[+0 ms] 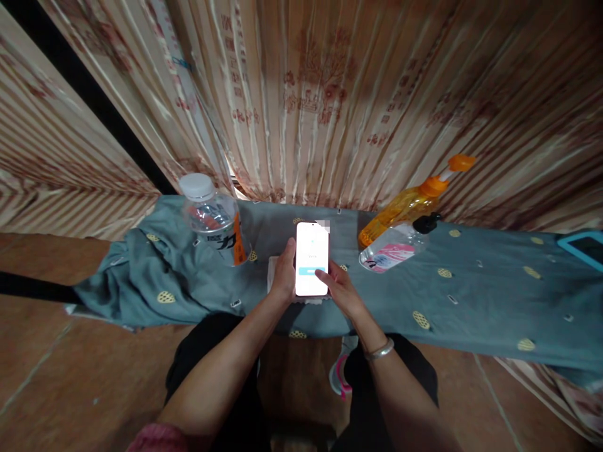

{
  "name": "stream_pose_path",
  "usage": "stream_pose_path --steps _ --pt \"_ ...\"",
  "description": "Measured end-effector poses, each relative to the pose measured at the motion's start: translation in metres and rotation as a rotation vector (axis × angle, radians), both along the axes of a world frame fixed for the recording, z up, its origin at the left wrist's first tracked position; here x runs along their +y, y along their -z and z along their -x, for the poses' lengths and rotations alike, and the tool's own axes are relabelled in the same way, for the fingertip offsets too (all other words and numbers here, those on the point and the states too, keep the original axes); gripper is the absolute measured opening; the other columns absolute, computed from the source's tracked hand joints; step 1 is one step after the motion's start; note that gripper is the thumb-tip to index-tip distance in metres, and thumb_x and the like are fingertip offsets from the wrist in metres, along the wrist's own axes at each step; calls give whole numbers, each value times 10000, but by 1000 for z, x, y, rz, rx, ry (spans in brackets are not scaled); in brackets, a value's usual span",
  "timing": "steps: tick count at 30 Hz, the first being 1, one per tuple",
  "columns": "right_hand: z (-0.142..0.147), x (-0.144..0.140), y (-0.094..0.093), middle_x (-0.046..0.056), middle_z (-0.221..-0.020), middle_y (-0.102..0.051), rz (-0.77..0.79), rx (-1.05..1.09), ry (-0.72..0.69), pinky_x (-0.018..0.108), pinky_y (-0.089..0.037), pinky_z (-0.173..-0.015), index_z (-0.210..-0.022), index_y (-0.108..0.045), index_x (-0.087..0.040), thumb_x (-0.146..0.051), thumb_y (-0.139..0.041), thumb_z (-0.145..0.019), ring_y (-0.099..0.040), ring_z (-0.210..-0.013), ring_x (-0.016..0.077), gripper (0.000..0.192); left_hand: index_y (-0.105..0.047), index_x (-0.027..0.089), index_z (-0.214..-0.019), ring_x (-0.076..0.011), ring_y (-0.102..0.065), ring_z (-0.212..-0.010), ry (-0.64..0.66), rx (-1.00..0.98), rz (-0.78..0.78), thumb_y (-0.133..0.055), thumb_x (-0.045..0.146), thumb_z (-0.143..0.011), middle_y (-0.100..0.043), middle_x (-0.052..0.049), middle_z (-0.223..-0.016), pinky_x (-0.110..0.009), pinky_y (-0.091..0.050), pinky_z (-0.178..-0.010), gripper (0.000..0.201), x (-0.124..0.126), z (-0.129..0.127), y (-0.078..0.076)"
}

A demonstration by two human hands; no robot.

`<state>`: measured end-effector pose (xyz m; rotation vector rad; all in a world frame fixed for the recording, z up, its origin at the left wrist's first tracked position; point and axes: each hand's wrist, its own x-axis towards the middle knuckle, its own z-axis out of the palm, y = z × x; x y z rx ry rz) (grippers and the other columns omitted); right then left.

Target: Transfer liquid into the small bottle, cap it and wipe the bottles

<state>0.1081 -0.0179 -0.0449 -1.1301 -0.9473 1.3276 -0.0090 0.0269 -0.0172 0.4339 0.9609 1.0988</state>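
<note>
A smartphone (pixel 311 251) with a bright white screen and a blue button bar is held upright between my two hands over the cloth-covered table. My left hand (pixel 283 273) grips its left edge, the thumb along the side. Around the right edge sits my right hand (pixel 343 289), its thumb over the blue bar on the screen; the fingers behind the phone are hidden. Beneath the phone lies a pale folded cloth or tissue (pixel 272 273), mostly covered by the hands.
Left of the phone stands a large clear bottle (pixel 214 220) with a white cap. To the right are an orange pump bottle (pixel 400 213) and a clear pump bottle (pixel 391 248). A blue-framed object (pixel 581 243) lies far right. A patterned curtain (pixel 320 100) hangs behind the table (pixel 471 295).
</note>
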Motion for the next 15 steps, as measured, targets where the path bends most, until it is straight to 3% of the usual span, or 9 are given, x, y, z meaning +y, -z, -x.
stream_pose_path --steps 6,15 --pt "-5 1 9 45 -1097 -765 -8 38 1 445 -509 -966 -1077 -714 -249 -454 -672 -817 -690 -1062 274 334 -732 123 -948 -296 -767 -779 21 12 -24 -652 665 -790 -793 -112 -830 -396 -616 -727 569 -3 1 -3" --pt "-11 3 -7 23 -1014 -785 25 8 46 412 -529 -902 -958 -708 -252 -495 -695 -754 -704 -1006 289 317 -750 123 -954 -298 -765 -811 57 27 -65 -649 693 -771 -798 -134 -911 -409 -608 -769 607 -6 -2 -1"
